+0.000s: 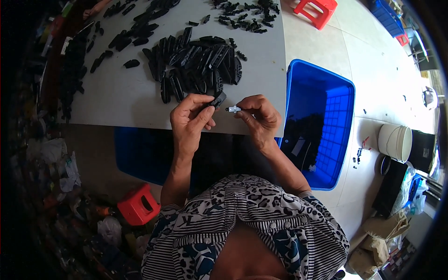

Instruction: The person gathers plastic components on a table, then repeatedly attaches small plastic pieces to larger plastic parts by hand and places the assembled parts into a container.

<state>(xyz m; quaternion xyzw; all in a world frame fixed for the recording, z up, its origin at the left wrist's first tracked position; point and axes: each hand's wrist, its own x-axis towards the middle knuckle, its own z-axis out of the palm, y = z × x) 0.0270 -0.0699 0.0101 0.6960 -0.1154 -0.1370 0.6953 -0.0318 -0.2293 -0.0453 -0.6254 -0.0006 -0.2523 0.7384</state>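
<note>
Left hand point(189, 119) pinches a black plastic housing point(218, 98); right hand point(260, 115) grips a small silvery fitting point(233, 109) near it; elongated black housings point(200, 59) lie heaped beyond both.

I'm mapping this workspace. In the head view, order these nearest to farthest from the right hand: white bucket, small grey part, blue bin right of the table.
1. Small grey part, held in the right hand.
2. Blue bin, right of the table.
3. White bucket, right of the bin.
</note>
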